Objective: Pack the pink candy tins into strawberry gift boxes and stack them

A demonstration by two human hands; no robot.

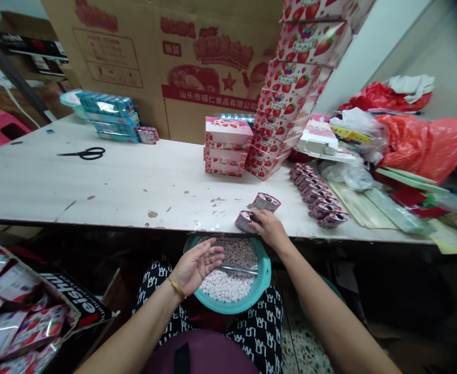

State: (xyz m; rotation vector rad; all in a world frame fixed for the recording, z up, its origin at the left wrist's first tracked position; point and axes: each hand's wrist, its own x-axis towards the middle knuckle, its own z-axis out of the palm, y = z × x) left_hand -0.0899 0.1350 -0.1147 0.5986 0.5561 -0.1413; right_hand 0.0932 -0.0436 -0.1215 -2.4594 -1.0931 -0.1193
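My right hand [269,227] is at the table's front edge, its fingers closed on a small pink-and-red printed container [244,222] with a dark opening on top. Just behind it stands a second such container [267,201]. My left hand [197,264] is palm up with the fingers apart, and nothing lies in it. It hovers over the left side of a teal basin [266,271] on my lap. Small white and pinkish candies [228,285] fill the basin, and a metal tube [238,270] lies across them.
To the right runs a row of similar containers [317,195]. Strawberry-print boxes [277,104] rise in a tall stack, beside a shorter stack [227,148]. Scissors [86,153] and blue packs [109,117] are at left. An open carton [83,301] of printed packs stands at lower left.
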